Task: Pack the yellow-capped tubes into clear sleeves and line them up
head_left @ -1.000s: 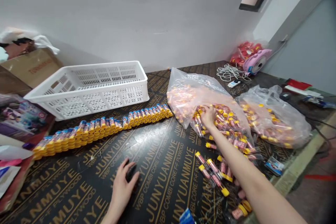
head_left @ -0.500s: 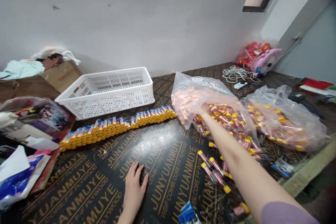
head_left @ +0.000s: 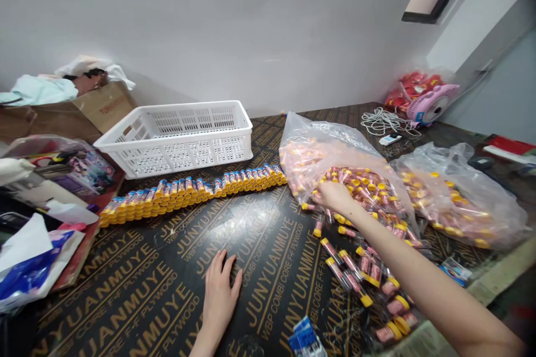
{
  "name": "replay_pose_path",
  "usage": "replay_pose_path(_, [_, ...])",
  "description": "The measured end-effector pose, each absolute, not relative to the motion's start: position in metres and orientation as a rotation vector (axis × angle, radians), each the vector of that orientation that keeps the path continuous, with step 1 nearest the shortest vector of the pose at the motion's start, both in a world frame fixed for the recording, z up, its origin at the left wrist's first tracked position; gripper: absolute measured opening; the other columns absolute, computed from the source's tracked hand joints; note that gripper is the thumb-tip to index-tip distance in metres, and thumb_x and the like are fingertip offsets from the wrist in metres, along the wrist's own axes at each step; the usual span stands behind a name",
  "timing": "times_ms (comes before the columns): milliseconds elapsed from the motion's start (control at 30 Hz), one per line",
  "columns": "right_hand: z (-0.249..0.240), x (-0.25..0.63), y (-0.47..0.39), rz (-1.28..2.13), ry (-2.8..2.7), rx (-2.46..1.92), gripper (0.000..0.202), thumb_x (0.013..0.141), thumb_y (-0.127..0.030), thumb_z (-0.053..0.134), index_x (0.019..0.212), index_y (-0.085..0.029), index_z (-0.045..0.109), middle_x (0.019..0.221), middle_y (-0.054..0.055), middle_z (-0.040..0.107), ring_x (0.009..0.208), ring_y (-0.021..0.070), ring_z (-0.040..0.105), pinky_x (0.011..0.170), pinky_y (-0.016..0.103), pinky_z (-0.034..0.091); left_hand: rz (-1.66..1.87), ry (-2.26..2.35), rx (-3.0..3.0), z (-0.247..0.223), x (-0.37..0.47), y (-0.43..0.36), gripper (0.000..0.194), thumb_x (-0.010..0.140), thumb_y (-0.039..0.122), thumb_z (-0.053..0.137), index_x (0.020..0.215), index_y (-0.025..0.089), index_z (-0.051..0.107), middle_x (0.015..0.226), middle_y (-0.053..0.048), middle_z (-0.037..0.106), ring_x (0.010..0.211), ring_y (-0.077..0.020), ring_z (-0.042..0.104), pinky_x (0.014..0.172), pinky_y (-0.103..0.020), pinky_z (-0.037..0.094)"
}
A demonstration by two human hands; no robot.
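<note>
My left hand [head_left: 220, 293] lies flat on the dark printed plywood [head_left: 167, 290], fingers out, holding nothing. At the mouth of a clear plastic bag [head_left: 310, 139] full of small yellow-capped tubes, my right hand [head_left: 335, 198] has its fingers curled downward; whatever is in them is hidden. A tube with a yellow cap [head_left: 308, 206] lies just below those fingers. Loose tubes [head_left: 347, 268] with pinkish labels are spilled on the board under my right forearm. Across the board runs a stacked row of blue-and-yellow tubes [head_left: 188, 192], yellow ends facing me.
Behind the row stands a white plastic basket [head_left: 188, 153]. A second bag of tubes [head_left: 456, 201] sits at the right. Blue packets [head_left: 307, 337] lie near the front. Boxes and packages [head_left: 79, 173] crowd the left; a pink fan [head_left: 433, 103] and white cord [head_left: 387, 121] are at the back right.
My right hand has drawn back from inside the bag to its mouth. More tubes now show on the board at the lower right. My left hand stays flat; the view has shifted slightly.
</note>
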State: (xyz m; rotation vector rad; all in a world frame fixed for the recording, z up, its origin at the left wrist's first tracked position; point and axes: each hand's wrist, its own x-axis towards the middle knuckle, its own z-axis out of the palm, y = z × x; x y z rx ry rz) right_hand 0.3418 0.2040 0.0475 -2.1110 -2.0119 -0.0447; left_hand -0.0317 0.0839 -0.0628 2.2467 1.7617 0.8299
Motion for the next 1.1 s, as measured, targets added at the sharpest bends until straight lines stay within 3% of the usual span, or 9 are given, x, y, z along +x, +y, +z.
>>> replay_pose_path(133, [0.053, 0.305, 0.223, -0.011, -2.141, -1.806, 0.022, 0.083, -0.03, 0.051, 0.092, -0.022, 0.069, 0.086, 0.005, 0.071, 0.081, 0.0186, 0.065, 0.074, 0.029, 0.048, 0.814, 1.767, 2.244, -0.062, -0.031, 0.084, 0.034, 0.085, 0.033, 0.048, 0.11, 0.017, 0.062, 0.126, -0.015, 0.054, 0.122, -0.0308, 0.046, 0.098, -0.05, 0.041])
replay_pose_path(267, [0.037, 0.284, 0.269, -0.062, -2.122, -1.719, 0.028, 0.086, -0.016, 0.045, 0.106, -0.02, 0.065, 0.095, 0.007, 0.068, 0.087, 0.0186, 0.063, 0.079, 0.033, 0.049, 0.852, 1.747, 2.199, -0.064, -0.032, 0.085, 0.032, 0.083, 0.033, 0.049, 0.109, 0.02, 0.063, 0.127, -0.014, 0.055, 0.122, -0.0303, 0.047, 0.097, -0.05, 0.042])
replay_pose_path(400, [0.012, 0.29, 0.297, -0.14, -2.095, -1.795, 0.02, 0.089, -0.028, 0.051, 0.101, -0.015, 0.061, 0.093, 0.005, 0.063, 0.082, 0.0152, 0.06, 0.076, 0.034, 0.049, 0.879, 1.742, 2.159, -0.067, -0.035, 0.086, 0.032, 0.083, 0.034, 0.05, 0.108, 0.022, 0.064, 0.127, -0.012, 0.055, 0.122, -0.0301, 0.047, 0.096, -0.05, 0.044])
replay_pose_path(567, [-0.003, 0.296, 0.302, -0.288, -2.124, -1.864, 0.02, 0.082, -0.021, 0.053, 0.095, -0.015, 0.066, 0.089, 0.011, 0.057, 0.088, 0.0229, 0.052, 0.077, 0.034, 0.042, 0.886, 1.732, 2.158, -0.073, -0.036, 0.085, 0.032, 0.082, 0.035, 0.05, 0.109, 0.024, 0.063, 0.129, -0.012, 0.055, 0.123, -0.03, 0.046, 0.095, -0.05, 0.044])
replay_pose_path(767, [-0.007, 0.294, 0.306, -0.432, -2.191, -1.905, 0.026, 0.08, -0.023, 0.051, 0.102, -0.018, 0.065, 0.09, 0.011, 0.053, 0.086, 0.0248, 0.047, 0.074, 0.033, 0.035, 0.876, 1.746, 2.15, -0.077, -0.036, 0.085, 0.032, 0.082, 0.037, 0.049, 0.109, 0.027, 0.063, 0.13, -0.01, 0.054, 0.124, -0.0299, 0.046, 0.095, -0.05, 0.045])
replay_pose_path(1100, [-0.008, 0.289, 0.316, -0.601, -2.204, -1.966, 0.02, 0.081, -0.028, 0.052, 0.077, -0.017, 0.068, 0.088, 0.011, 0.054, 0.088, 0.0255, 0.042, 0.077, 0.037, 0.025, 0.864, 1.753, 2.282, -0.072, -0.037, 0.085, 0.03, 0.084, 0.032, 0.051, 0.109, 0.022, 0.062, 0.128, -0.012, 0.055, 0.121, -0.0299, 0.048, 0.09, -0.046, 0.048])
